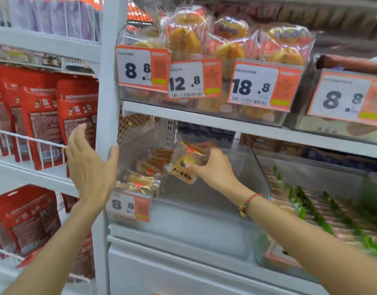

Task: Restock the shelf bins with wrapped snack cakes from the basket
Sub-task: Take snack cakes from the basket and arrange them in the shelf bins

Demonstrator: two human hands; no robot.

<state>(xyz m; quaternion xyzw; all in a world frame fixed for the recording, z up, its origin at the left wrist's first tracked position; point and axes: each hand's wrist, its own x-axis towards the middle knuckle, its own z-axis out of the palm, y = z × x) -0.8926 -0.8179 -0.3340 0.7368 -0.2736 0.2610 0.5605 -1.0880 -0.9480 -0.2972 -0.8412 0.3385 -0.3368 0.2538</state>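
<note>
My right hand (pixel 213 167) reaches into a clear plastic shelf bin (pixel 243 167) on the lower shelf and grips a wrapped snack cake (pixel 184 167) with a yellow label. Several wrapped cakes (pixel 145 173) of the same kind are stacked in the left part of that bin. My left hand (pixel 89 165) is held up with straight fingers, its thumb against the white shelf upright (pixel 107 103); it holds nothing. The basket is not in view.
The shelf above holds clear bins of packed round cakes (pixel 204 39) behind price tags (pixel 187 79) of 8.8, 12.8 and 18.8. Red snack bags (pixel 45 120) fill the shelves to the left. Green-edged packets (pixel 321 211) lie in the bin at right.
</note>
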